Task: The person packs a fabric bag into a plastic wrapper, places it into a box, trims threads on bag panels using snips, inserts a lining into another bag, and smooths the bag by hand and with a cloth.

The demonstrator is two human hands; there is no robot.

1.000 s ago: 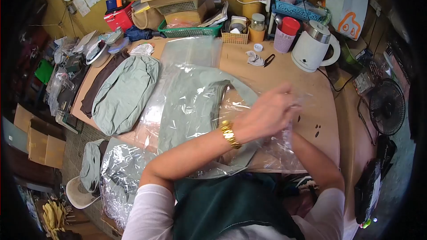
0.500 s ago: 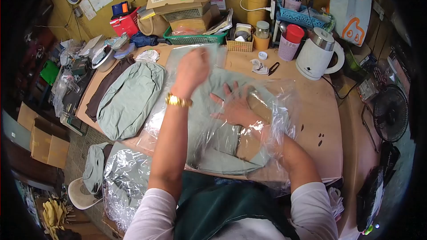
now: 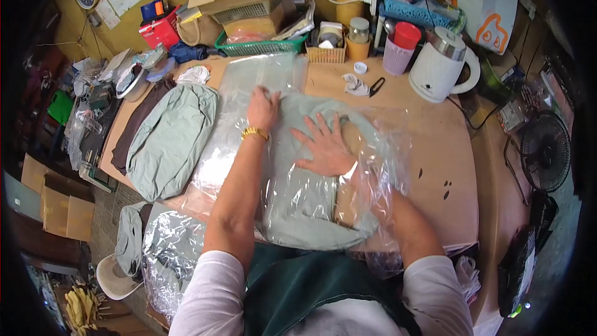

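Fingers of the right hand (image 3: 324, 148) are spreading flat, apart, inside the clear plastic bag (image 3: 379, 168), pressing on the folded pale green garment (image 3: 298, 193). The left hand (image 3: 263, 109), fingers together, is lying palm-down on the bag's upper end over the garment. Bag and garment are resting mid-table (image 3: 435, 143); a second green garment (image 3: 168, 140) is lying to the left.

Pale sage-green garment (image 3: 298, 193) showing thru clear plastic bag (image 3: 379, 168); gold watch (image 3: 255, 132) glinting beside it; white kettle (image 3: 438, 68) sitting beyond, w/ red-lidded cup (image 3: 401, 46).
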